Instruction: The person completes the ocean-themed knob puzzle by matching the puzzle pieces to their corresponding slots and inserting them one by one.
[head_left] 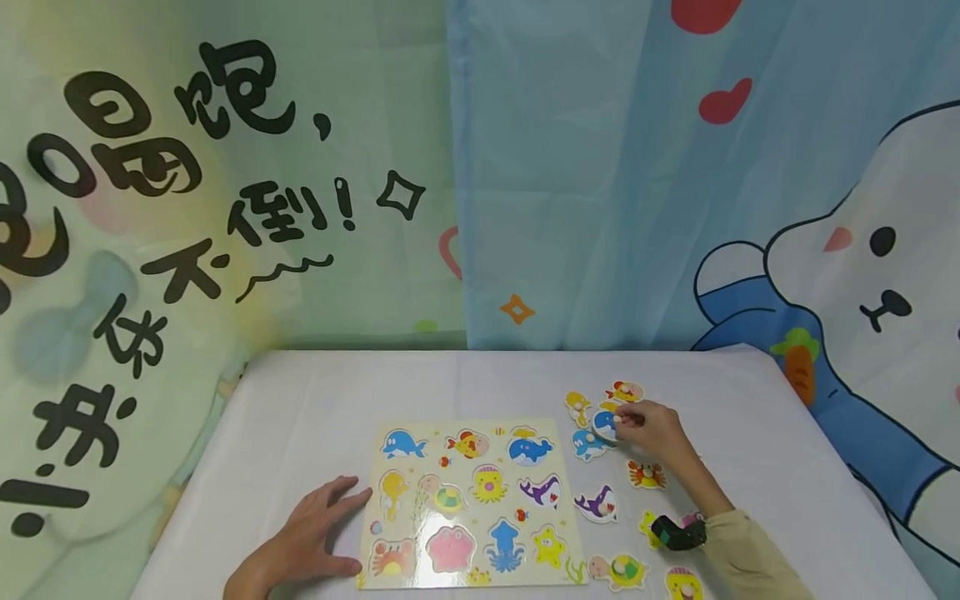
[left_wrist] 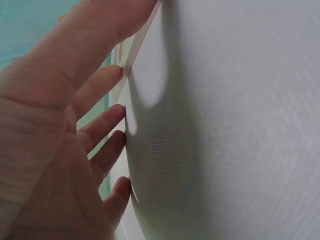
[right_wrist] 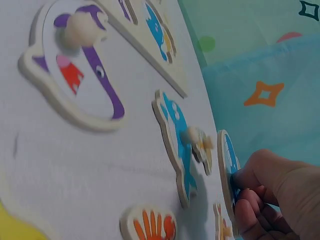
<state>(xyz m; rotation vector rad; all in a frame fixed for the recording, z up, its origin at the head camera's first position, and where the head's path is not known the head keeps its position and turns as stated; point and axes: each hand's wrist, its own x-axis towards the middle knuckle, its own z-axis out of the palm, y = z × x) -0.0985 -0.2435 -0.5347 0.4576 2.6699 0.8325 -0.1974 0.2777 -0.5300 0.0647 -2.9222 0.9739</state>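
Left hand: my left hand (head_left: 311, 542) lies flat on the white table (head_left: 300, 392), fingers spread, thumb touching the left edge of the puzzle board (head_left: 468, 500).
Right hand: my right hand (head_left: 652, 429) pinches a blue whale piece (head_left: 604, 423), tilted up off the table among the loose pieces.
Loose pieces: blue dolphin piece (head_left: 588, 444), crab piece (head_left: 647, 475), purple whale piece (head_left: 597, 504), all right of the board.

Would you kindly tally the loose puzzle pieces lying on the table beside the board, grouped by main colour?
Loose pieces to the right of the puzzle board, seen from the head view:
Blue: 2, the whale piece pinched by the right hand and the dolphin
Purple: 1
Orange crab: 1
Yellow or mixed: 6, some partly hidden
Total: 10
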